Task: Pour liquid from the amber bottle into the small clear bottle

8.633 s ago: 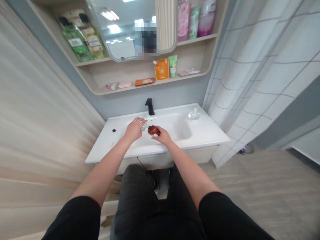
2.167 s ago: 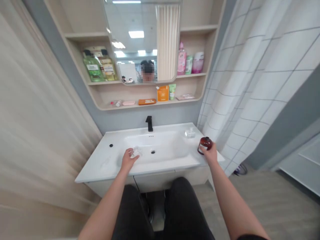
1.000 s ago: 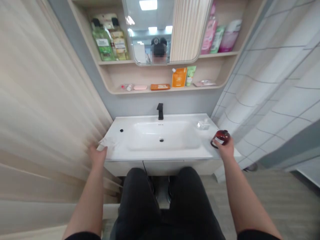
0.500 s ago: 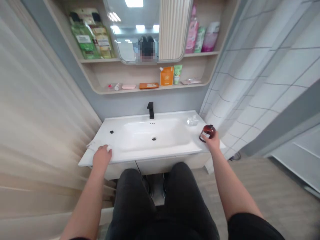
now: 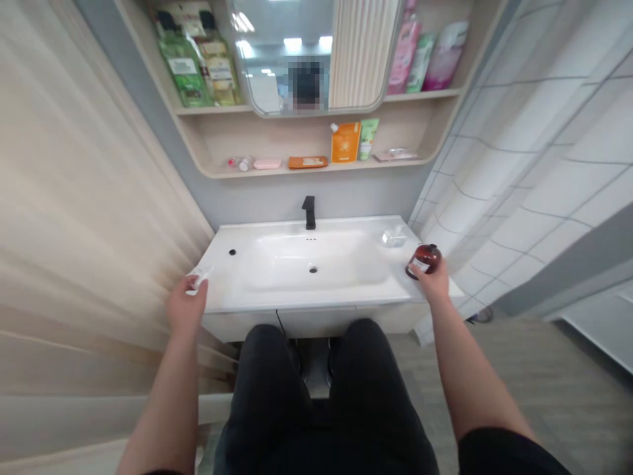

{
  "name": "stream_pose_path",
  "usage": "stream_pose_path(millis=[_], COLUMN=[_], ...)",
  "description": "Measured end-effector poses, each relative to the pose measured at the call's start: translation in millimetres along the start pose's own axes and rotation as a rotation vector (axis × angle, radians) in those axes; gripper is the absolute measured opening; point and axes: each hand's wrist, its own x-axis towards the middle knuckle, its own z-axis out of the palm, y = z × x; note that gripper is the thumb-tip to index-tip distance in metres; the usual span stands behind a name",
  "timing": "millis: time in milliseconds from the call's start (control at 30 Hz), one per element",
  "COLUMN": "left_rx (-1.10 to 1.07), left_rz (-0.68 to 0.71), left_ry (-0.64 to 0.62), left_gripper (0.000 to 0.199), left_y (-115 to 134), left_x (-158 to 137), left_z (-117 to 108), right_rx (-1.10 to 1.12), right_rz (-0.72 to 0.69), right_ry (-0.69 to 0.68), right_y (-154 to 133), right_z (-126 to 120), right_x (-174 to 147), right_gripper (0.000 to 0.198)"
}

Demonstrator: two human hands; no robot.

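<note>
On the right end of the white counter, my right hand (image 5: 435,282) is wrapped round a brown bottle (image 5: 428,257) with a pale label and a dark, narrow top. The bottle leans slightly, and I cannot tell whether its base touches the counter. At the counter's left edge my left hand (image 5: 186,305) is closed, thumb and fingers pinching a small white and clear thing (image 5: 202,276). Its kind is too blurred to tell. Between the hands lies the white washbasin (image 5: 277,300) with a black tap (image 5: 309,212) behind it.
A clear container (image 5: 393,237) stands at the counter's back right. Above hangs a mirror cabinet (image 5: 316,173) holding several bottles, tubes and an orange pouch (image 5: 345,142). A beige curtain (image 5: 99,231) borders the left, a white checked curtain (image 5: 494,198) the right.
My left hand has moved left to the counter's edge, where the white and clear thing is now at its fingers. My right hand still holds the bottle. The view has shifted slightly.
</note>
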Motion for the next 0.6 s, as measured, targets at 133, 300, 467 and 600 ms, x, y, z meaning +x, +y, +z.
stream_pose_path(millis=[133,300,467,600], left_rx=[-0.187,0.025,0.303,0.371], left_rz=[-0.129,-0.065,0.182,0.229], left_ry=[0.064,-0.012,-0.117,-0.186], left_gripper=[0.047,0.052,0.047,0.050], left_y=[-6.7,-12.2,-7.6,-4.0], left_x=[27.3,76.0,103.2,103.9], left_z=[-25.4,-61.1,-75.0,-67.3], right_rx=[0.188,0.179,0.102,0.074], right_rz=[0.101,0.070,0.014,0.018], right_ry=[0.033,0.173,0.261,0.235], right_y=[3.7,-2.3,-10.7,-4.6], right_z=[-2.6,-8.2,-11.5,-13.6], right_x=[-1.1,-16.0,-32.8,-44.6], right_gripper=[0.132,0.124,0.112,0.105])
